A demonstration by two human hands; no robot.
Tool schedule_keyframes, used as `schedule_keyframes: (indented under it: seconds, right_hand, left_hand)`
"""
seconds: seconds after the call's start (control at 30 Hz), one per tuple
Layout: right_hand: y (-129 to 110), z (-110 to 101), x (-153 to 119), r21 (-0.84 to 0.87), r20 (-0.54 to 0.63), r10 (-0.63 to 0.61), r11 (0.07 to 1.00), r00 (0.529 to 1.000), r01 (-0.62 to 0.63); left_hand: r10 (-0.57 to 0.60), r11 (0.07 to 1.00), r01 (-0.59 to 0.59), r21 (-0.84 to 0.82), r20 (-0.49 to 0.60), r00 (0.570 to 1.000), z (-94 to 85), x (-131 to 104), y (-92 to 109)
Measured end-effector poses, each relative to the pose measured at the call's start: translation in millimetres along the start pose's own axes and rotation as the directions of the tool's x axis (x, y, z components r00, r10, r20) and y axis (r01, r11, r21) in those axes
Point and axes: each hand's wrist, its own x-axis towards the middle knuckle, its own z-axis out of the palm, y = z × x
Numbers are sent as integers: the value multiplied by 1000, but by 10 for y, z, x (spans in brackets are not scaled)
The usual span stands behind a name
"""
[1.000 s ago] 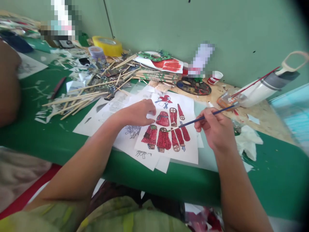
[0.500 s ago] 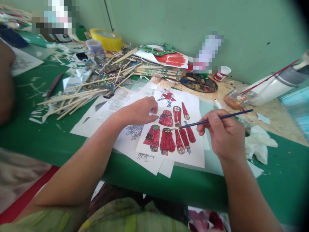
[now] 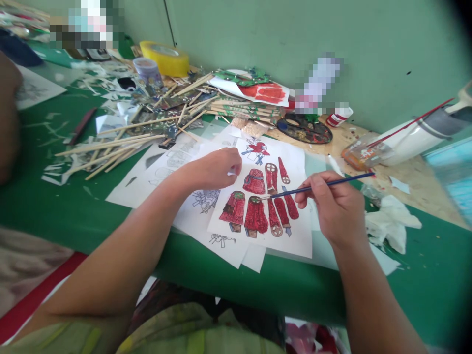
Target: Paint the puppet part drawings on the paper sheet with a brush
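Observation:
My right hand [image 3: 335,209] is closed in a pinch around a thin blue paintbrush [image 3: 341,180]. The brush tip touches the green top of one of the red painted shapes [image 3: 256,219] on a white sheet of paper [image 3: 295,246]. Several more red shapes with brown, grey-blue and green parts cover that sheet. My left hand [image 3: 217,168] rests on the sheet's left side, its fingers curled in loosely with nothing visible in them. Other sheets with black line drawings [image 3: 223,240] lie beneath and to the left.
Wooden sticks [image 3: 110,147] and scraps are heaped at left, near yellow tape [image 3: 164,58] and a cup [image 3: 147,71]. Behind the sheet sits a paint palette [image 3: 304,129]. A clear bottle with orange liquid [image 3: 363,150] and crumpled tissue [image 3: 394,223] are at right. Another person's arm [image 3: 8,118] shows far left.
My right hand has shifted slightly left, and the brush's back end has swung left and a little down. More green shows on the shape's top under the tip. My left hand stays put.

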Motion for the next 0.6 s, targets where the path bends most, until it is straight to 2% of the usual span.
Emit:
schedule_keyframes:
  seconds: [0.4, 0.6]
  right_hand:
    - [-24, 12, 1, -65, 11, 15, 998, 1000, -15]
    - [-20, 6, 6, -54, 11, 16, 998, 1000, -15]
  left_hand:
    - [26, 1000, -26, 2, 1, 1000, 16, -2, -54]
    - [10, 1000, -11, 13, 47, 999, -13, -24, -53]
